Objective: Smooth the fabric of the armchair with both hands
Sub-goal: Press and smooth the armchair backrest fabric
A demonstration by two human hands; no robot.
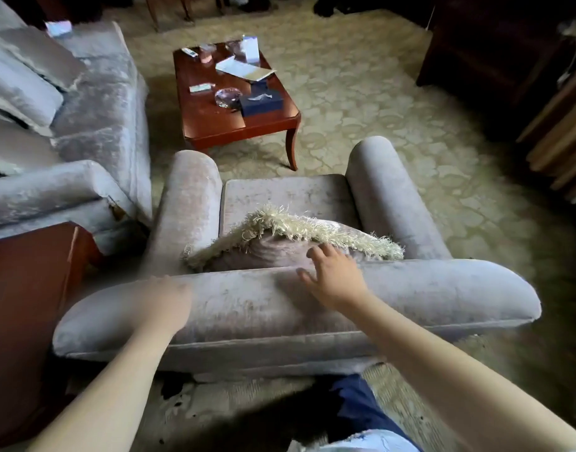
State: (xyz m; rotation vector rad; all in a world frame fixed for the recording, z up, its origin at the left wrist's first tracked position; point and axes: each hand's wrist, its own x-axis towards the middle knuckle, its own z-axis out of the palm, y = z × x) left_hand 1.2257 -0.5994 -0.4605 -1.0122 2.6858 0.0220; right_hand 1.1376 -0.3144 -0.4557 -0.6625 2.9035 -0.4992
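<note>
Held right hand point(335, 278) flat, fingers point(324, 251) spread and released, on the armchair point(280, 308) backrest under them; left hand point(169, 301) (blurred, grip not tellable) seemingly resting alongside. Risked snagging the fringed cushion point(280, 252) just beyond the fingertips, dragging it askew.

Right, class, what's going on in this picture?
A person stands behind a grey armchair with both bare hands on the top of its backrest. The left hand, blurred, rests near the left end. The right hand lies open near the middle, fingers spread, fingertips pointing toward the fringed cushion on the seat. Neither hand grips anything.
</note>
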